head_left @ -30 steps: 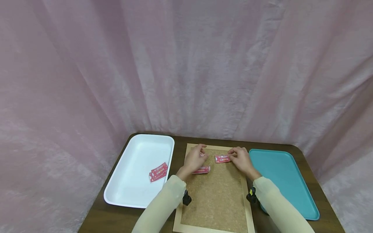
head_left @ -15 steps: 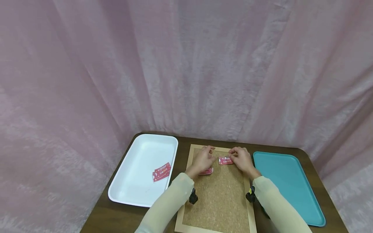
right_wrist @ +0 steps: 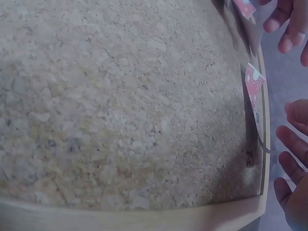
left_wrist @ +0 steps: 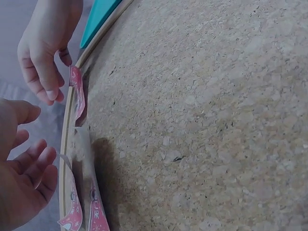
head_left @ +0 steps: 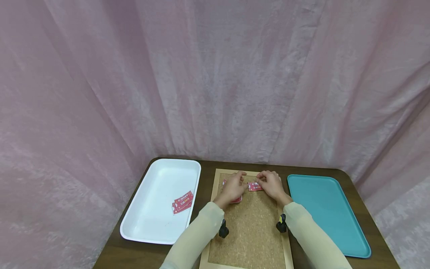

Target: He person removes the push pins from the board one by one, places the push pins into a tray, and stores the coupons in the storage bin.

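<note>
A cork board with a pale wood frame lies in front of me. Near its far edge is a red printed coupon bearing a small shiny spot. My right hand is at that coupon's right end, fingers loosely bent; in the right wrist view its fingertips are right at the upturned end. Just left of it, my left hand hovers with relaxed, spread fingers over two more coupons, partly hidden beneath it. The left wrist view shows these two coupons with curled ends beside the left fingers.
On the left stands a white tray with several red coupons overlapping near its right wall. A teal tray lies to the right. All sit on a dark wood table before a pink curtain.
My left hand has moved right, closer to the right hand and its coupon. The right hand stays at the coupon's right end. The head view has shifted slightly.
</note>
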Demonstrator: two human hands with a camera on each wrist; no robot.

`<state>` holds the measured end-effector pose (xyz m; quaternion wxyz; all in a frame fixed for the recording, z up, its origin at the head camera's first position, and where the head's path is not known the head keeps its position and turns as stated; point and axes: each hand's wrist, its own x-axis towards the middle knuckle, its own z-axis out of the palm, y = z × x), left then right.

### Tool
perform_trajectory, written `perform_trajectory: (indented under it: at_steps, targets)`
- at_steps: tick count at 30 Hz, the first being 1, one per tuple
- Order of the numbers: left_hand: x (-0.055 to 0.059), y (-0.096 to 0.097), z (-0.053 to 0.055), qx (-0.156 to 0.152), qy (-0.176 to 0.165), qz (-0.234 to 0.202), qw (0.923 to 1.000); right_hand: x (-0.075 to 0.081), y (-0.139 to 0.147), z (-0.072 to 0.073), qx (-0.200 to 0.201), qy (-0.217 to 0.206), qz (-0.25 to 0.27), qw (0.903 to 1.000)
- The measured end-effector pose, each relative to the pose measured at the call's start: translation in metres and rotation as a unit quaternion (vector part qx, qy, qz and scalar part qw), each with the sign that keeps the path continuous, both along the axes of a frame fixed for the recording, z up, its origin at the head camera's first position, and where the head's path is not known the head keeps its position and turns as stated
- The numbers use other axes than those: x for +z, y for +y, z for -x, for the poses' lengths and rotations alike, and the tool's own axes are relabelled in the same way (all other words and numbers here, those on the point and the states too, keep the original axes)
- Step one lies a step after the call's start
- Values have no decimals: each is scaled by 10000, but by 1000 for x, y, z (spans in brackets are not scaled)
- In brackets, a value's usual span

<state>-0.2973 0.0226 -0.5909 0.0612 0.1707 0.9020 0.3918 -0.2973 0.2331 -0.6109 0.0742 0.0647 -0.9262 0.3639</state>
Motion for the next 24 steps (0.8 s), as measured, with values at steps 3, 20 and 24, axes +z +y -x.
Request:
perform_trajectory:
  at_steps: [3,20,24]
  targets:
    - [0,4,1,-31,-6,61,10000,0,2,1,11,-42,-22,10000]
    - [-19,14,1,-69,164,332,9993,-16,1,4,-90,18,-414,9991]
    - [-23,16,2,-50,91,274,9996,-15,1,3,-128,-20,-433,9990]
